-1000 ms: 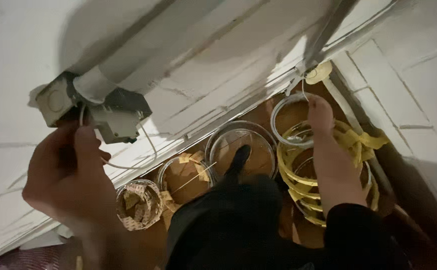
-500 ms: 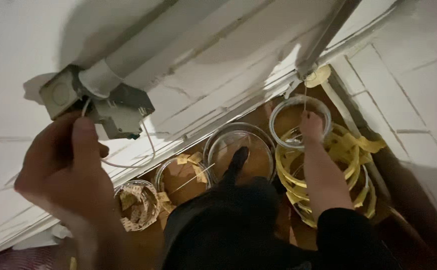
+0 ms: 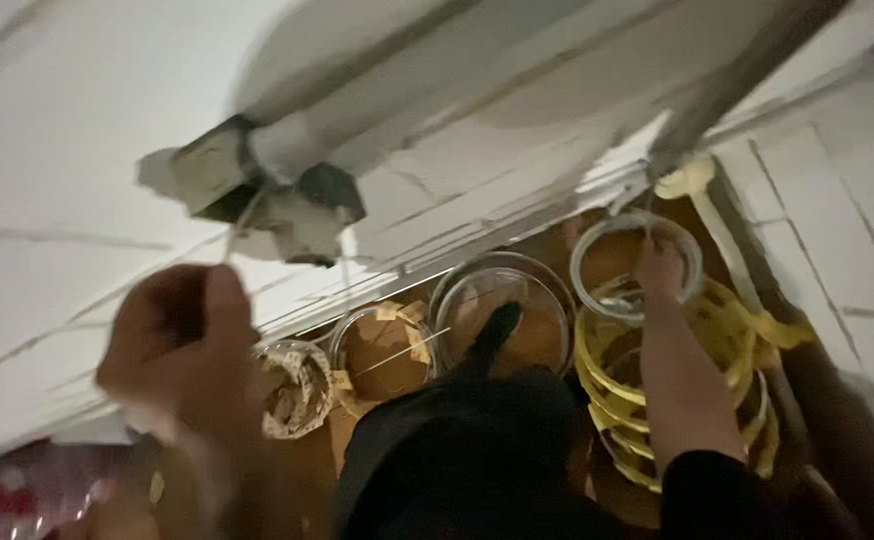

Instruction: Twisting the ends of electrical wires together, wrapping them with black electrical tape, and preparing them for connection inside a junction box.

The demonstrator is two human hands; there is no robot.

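The thin wire (image 3: 242,215) hangs from the grey junction box (image 3: 267,195), which sits at about ten o'clock in the view under a pale conduit (image 3: 377,110) on the white wall. The left hand (image 3: 182,345), at eight o'clock and blurred, is closed with thumb against fingers just below the wire's lower end; whether it actually pinches the wire I cannot tell. The right hand (image 3: 662,270) reaches out at two o'clock, fingertips on the rim of a coil of clear tubing (image 3: 635,262); its grip is hidden behind the wrist.

To work the wire well, I judge a light pull in line with the box's opening best, since a sideways tug would drag it over the box's edge.

Below the right forearm lies a stack of yellow coils (image 3: 607,385); at six o'clock more clear coils (image 3: 502,310) (image 3: 387,345) rest side by side on a brown floor (image 3: 547,250). They crowd the strip along the wall's foot, so open room is mostly upward, against the bare wall.
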